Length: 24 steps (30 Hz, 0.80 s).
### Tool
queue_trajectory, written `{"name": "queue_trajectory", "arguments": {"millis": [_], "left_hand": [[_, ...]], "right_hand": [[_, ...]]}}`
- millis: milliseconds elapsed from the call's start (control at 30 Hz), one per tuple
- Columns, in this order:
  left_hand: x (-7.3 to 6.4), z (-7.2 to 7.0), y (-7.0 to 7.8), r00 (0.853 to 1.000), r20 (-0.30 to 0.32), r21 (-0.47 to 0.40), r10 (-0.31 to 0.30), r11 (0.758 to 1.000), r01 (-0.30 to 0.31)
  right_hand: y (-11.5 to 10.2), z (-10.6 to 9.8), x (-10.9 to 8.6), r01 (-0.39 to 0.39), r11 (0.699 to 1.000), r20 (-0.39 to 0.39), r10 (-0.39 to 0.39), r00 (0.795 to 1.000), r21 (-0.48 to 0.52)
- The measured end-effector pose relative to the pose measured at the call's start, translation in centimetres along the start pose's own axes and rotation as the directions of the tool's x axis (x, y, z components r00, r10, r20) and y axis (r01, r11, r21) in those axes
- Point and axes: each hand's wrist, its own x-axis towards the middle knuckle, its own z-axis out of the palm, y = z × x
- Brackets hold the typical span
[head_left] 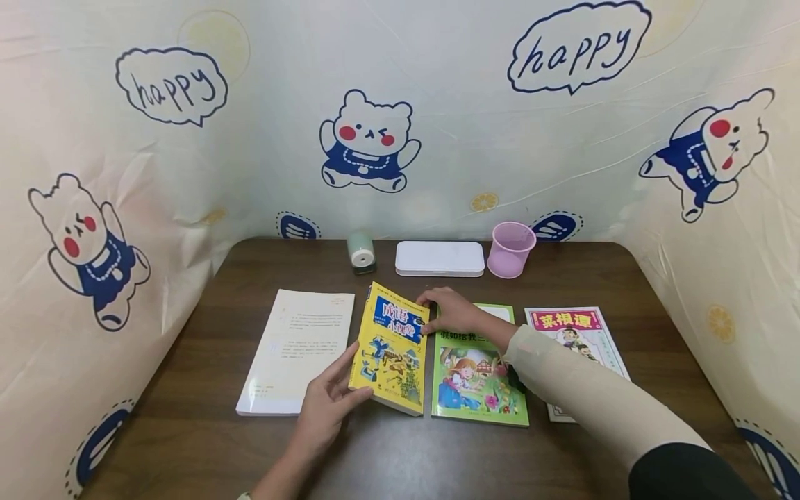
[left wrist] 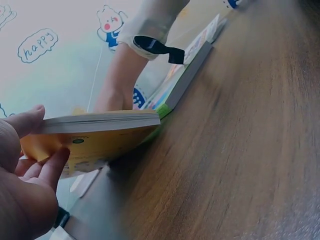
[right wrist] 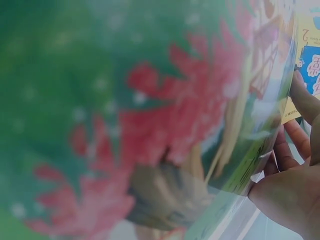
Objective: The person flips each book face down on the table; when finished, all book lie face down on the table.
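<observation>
A yellow book (head_left: 390, 354) with a blue title block is held tilted between both hands, its lower edge raised off the table in the left wrist view (left wrist: 100, 122). My left hand (head_left: 328, 399) grips its lower left corner, thumb on the cover and fingers curled underneath. At the upper right edge, my right hand (head_left: 453, 311) pinches the book, thumb on the cover. Under the right forearm lies a green book (head_left: 481, 385) with a girl and flowers on its cover, partly hidden by that arm. It fills much of the right wrist view (right wrist: 150, 120).
An open-looking white page-covered book (head_left: 300, 354) lies to the left. A comic-style book (head_left: 581, 326) lies at the right, partly behind the sleeve. Along the back stand a green sharpener-like device (head_left: 361, 251), a white case (head_left: 439, 258) and a pink cup (head_left: 511, 250).
</observation>
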Motion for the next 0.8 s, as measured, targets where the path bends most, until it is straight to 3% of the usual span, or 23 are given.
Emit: {"name": "queue_trajectory", "arguments": {"millis": [433,800], "left_hand": [[-0.2,0.1,0.8,0.998,-0.012,0.003,0.06,0.998,-0.06],[-0.1,0.0,1.7,0.997,0.003,0.09,0.077,0.993,-0.077]], "right_hand": [[-0.6,-0.1,0.5,-0.019,1.0,-0.008,0.019,1.0,0.018],[-2.8,-0.9,0.8,-0.03,0.993,0.014,0.029,0.999,0.112]]}}
